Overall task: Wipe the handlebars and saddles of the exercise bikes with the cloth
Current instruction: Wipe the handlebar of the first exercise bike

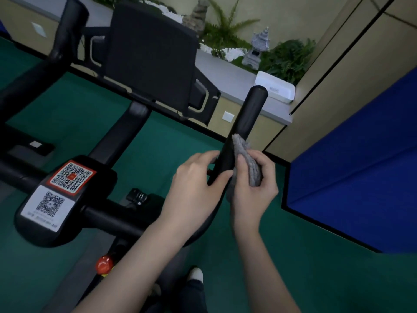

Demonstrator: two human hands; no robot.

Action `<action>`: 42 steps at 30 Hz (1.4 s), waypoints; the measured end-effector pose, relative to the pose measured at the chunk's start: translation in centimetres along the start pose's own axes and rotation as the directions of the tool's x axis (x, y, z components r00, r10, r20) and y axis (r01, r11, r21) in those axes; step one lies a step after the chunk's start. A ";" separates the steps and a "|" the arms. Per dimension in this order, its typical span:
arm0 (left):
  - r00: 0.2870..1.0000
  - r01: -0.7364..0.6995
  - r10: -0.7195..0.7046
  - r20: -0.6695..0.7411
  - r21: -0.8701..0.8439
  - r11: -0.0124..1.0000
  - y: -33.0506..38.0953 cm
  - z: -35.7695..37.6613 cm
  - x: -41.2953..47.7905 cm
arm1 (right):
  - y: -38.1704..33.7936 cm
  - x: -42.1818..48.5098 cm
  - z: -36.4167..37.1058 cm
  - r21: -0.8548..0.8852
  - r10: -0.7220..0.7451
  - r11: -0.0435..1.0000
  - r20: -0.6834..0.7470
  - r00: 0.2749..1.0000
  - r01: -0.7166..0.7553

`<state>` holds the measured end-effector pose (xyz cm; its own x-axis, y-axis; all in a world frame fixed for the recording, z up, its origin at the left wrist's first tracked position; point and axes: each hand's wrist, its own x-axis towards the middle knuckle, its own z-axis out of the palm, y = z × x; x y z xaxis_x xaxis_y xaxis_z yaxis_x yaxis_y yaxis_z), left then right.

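A black exercise bike fills the left and middle of the head view. Its right handlebar horn (247,118) rises toward the upper right. My right hand (252,190) is shut on a grey ribbed cloth (250,163), which is pressed against the right side of that horn. My left hand (196,188) grips the same horn from the left, lower down, with the thumb across the bar. The left handlebar horn (67,30) stands at the upper left. A black console screen (151,57) sits between the horns. No saddle is in view.
A centre pad with two QR stickers (61,190) sits on the crossbar. A red knob (104,264) is below it. A blue padded panel (361,172) stands at the right. A ledge with a white box (275,89), plants and a stone lantern runs behind. Green floor lies around.
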<state>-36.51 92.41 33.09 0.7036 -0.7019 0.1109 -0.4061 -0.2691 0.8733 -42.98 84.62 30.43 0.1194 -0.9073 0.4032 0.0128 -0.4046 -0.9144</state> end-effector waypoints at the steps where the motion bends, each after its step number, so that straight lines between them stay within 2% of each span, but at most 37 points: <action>1: 1.000 0.000 0.000 -0.006 -0.001 1.000 0.1 0.1 0.1 | 0.1 -0.2 0.0 0.049 0.076 0.996 -0.014 0.997 -0.075; 5: 1.000 0.012 -0.011 -0.027 0.028 1.000 0.2 0.5 0.4 | -0.3 1.6 0.9 0.159 0.237 0.961 -0.058 0.970 -0.225; 10: 0.999 0.039 -0.038 -0.031 0.011 0.999 0.1 0.6 0.5 | -0.6 5.4 1.6 0.313 0.326 0.902 -0.036 0.945 -0.299; 14: 0.997 0.063 -0.062 -0.040 0.011 0.998 0.1 0.6 0.5 | 0.0 4.2 1.4 0.323 0.370 0.881 -0.011 0.929 -0.347; 21: 0.995 0.094 -0.094 -0.038 -0.016 0.995 0.2 0.4 0.6 | 0.7 5.5 1.9 0.431 0.583 0.706 0.096 0.807 -0.561; 27: 0.992 0.116 -0.118 -0.036 -0.043 0.992 0.3 0.4 0.6 | 1.3 5.1 1.0 0.427 0.632 0.623 0.217 0.744 -0.655; 30: 0.992 0.125 -0.126 -0.030 -0.037 0.991 0.4 0.3 0.6 | 0.9 6.9 1.6 0.463 0.615 0.624 0.205 0.761 -0.629; 35: 0.991 0.133 -0.134 -0.017 -0.023 0.991 0.5 0.1 0.7 | 0.0 9.0 2.5 0.508 0.497 0.706 0.141 0.856 -0.493; 39: 0.987 0.161 -0.161 -0.019 -0.020 0.987 0.5 0.1 1.0 | 0.2 6.7 2.2 0.383 0.392 0.845 0.031 0.919 -0.373; 42: 0.973 0.214 -0.219 -0.068 -0.073 0.974 0.7 0.2 1.5 | -0.2 6.0 2.1 0.219 0.163 0.964 -0.033 0.986 -0.152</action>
<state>-35.83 91.02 33.73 0.8133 -0.5797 -0.0513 -0.2024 -0.3644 0.9090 -40.20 79.48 32.93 0.0867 -0.9644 0.2500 0.2113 -0.2275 -0.9506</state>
